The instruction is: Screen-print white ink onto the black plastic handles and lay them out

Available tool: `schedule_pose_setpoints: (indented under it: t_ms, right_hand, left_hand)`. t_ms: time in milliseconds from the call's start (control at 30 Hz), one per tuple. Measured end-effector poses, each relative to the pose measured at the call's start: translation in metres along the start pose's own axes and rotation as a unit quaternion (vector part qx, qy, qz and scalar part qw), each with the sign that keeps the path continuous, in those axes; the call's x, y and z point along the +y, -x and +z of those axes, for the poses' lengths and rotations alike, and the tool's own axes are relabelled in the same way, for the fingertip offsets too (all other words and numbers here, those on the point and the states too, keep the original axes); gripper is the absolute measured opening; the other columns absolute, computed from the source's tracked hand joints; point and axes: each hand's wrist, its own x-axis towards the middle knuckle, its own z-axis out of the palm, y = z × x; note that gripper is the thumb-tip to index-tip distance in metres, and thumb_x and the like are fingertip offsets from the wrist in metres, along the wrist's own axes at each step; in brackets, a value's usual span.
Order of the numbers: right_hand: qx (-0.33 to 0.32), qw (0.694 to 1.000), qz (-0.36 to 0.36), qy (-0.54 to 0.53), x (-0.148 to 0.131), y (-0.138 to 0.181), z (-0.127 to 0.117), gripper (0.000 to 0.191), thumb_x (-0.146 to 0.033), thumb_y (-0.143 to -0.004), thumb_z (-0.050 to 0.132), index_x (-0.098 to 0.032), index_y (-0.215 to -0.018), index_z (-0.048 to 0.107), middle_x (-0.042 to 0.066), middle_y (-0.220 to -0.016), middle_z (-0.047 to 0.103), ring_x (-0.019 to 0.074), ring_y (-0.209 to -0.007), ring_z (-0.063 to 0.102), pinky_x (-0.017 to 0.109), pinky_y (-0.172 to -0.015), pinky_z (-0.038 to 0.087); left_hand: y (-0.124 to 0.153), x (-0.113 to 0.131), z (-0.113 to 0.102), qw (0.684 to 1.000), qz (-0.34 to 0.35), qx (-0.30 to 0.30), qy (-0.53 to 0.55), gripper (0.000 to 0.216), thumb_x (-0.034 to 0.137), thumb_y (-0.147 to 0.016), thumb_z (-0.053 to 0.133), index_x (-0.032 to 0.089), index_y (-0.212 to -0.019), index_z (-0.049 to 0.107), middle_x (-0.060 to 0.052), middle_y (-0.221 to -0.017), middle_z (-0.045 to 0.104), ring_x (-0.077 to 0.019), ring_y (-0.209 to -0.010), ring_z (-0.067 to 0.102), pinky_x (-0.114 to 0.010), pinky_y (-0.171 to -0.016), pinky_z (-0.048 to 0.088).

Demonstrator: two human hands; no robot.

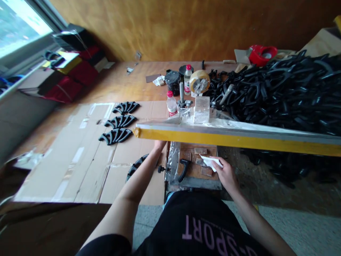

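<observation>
My right hand (226,174) is closed on a folded white cloth or paper wipe (211,161), held over a small work board (195,182). On that board lie a single black curved plastic part (183,170) and several small brown blocks (206,171). A long frame with a yellow edge (229,138) extends across the view above the board. My left hand (160,144) is just under its left end; the frame hides the fingers, so I cannot tell what they touch. Beneath my left forearm, more black curved parts (135,166) rest on cardboard.
Three rows of black parts (115,136) lie on the flat cardboard (87,160) to the left. Behind the frame stand bottles with red caps (172,105), a dark tub (173,81) and a tape roll (199,81). A large heap of black parts (279,89) fills the right side.
</observation>
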Motion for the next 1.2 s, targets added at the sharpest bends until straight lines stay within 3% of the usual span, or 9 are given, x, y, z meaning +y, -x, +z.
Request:
schedule_pose_setpoints:
  t_ms: [100,167,300,400,500,667,900,1100,1200]
  right_hand:
    - [-0.026,0.997,-0.053,0.043,-0.009,-0.005,0.013,0.035,-0.046,-0.091,0.051,-0.020,-0.108,0.069,0.008,-0.109,0.073,0.0243,-0.096,0.069,0.032,-0.080,0.052]
    - [-0.049,0.991,-0.090,0.085,-0.017,-0.008,0.023,0.033,-0.043,-0.093,0.050,-0.022,-0.110,0.069,0.007,-0.108,0.074,0.0239,-0.093,0.070,0.032,-0.078,0.053]
    - [-0.094,0.962,-0.203,0.157,-0.028,-0.014,0.046,0.029,-0.030,-0.096,0.047,-0.024,-0.114,0.068,0.006,-0.111,0.073,0.0235,-0.100,0.069,0.034,-0.088,0.053]
    - [-0.122,0.930,-0.286,0.196,-0.027,-0.018,0.063,0.031,-0.022,-0.096,0.045,-0.022,-0.117,0.067,0.006,-0.116,0.072,0.0219,-0.106,0.067,0.034,-0.095,0.051]
    - [-0.163,0.892,-0.349,0.236,-0.023,-0.018,0.080,0.036,-0.015,-0.095,0.043,-0.021,-0.123,0.065,0.007,-0.123,0.068,0.0213,-0.114,0.064,0.035,-0.101,0.049]
    - [-0.218,0.844,-0.397,0.285,-0.010,-0.011,0.094,0.046,-0.008,-0.093,0.037,-0.015,-0.133,0.058,0.011,-0.139,0.057,0.0237,-0.132,0.050,0.041,-0.110,0.043]
    - [-0.248,0.839,-0.400,0.275,0.000,-0.002,0.069,0.046,-0.011,-0.096,0.034,-0.017,-0.134,0.058,0.010,-0.138,0.058,0.0238,-0.132,0.050,0.045,-0.112,0.041]
    - [-0.255,0.836,-0.397,0.279,-0.013,-0.009,0.080,0.049,-0.010,-0.094,0.033,-0.016,-0.136,0.057,0.012,-0.141,0.054,0.0250,-0.133,0.048,0.046,-0.113,0.040]
    - [-0.258,0.842,-0.387,0.273,-0.012,-0.002,0.073,0.047,-0.011,-0.094,0.033,-0.016,-0.133,0.060,0.011,-0.137,0.058,0.0247,-0.132,0.050,0.046,-0.112,0.041]
  left_hand:
    - [0.087,-0.007,0.010,0.998,0.002,-0.050,-0.045,0.029,0.046,-0.088,0.061,0.017,-0.095,0.063,-0.002,-0.086,0.066,-0.0143,-0.077,0.062,-0.029,-0.076,0.052]
    - [0.136,-0.007,0.023,0.987,0.036,-0.090,-0.125,0.037,0.055,-0.083,0.063,0.021,-0.098,0.062,-0.003,-0.091,0.066,-0.0176,-0.084,0.063,-0.029,-0.078,0.050]
    - [0.183,-0.004,0.042,0.953,0.051,-0.126,-0.272,0.032,0.045,-0.088,0.059,0.023,-0.110,0.061,-0.008,-0.102,0.066,-0.0245,-0.100,0.061,-0.032,-0.077,0.049]
    - [0.186,-0.007,0.039,0.943,0.045,-0.127,-0.305,0.024,0.033,-0.093,0.053,0.026,-0.114,0.062,-0.006,-0.099,0.066,-0.0227,-0.098,0.060,-0.030,-0.074,0.047]
    - [0.186,-0.011,0.030,0.939,0.059,-0.128,-0.314,0.025,0.032,-0.095,0.049,0.027,-0.114,0.064,-0.006,-0.095,0.066,-0.0222,-0.093,0.059,-0.031,-0.074,0.045]
    - [0.187,-0.013,0.027,0.935,0.068,-0.135,-0.320,0.022,0.029,-0.095,0.048,0.024,-0.106,0.066,-0.007,-0.094,0.065,-0.0222,-0.090,0.057,-0.033,-0.078,0.044]
    - [0.185,-0.015,0.028,0.939,0.082,-0.137,-0.306,0.022,0.030,-0.095,0.047,0.024,-0.100,0.067,-0.007,-0.093,0.064,-0.0223,-0.089,0.057,-0.033,-0.076,0.043]
    - [0.185,-0.017,0.027,0.939,0.079,-0.135,-0.306,0.022,0.031,-0.095,0.047,0.024,-0.101,0.067,-0.007,-0.092,0.064,-0.0222,-0.091,0.057,-0.033,-0.077,0.043]
    - [0.185,-0.016,0.028,0.938,0.076,-0.140,-0.307,0.021,0.031,-0.094,0.048,0.024,-0.100,0.067,-0.007,-0.093,0.065,-0.0224,-0.092,0.057,-0.033,-0.079,0.044]
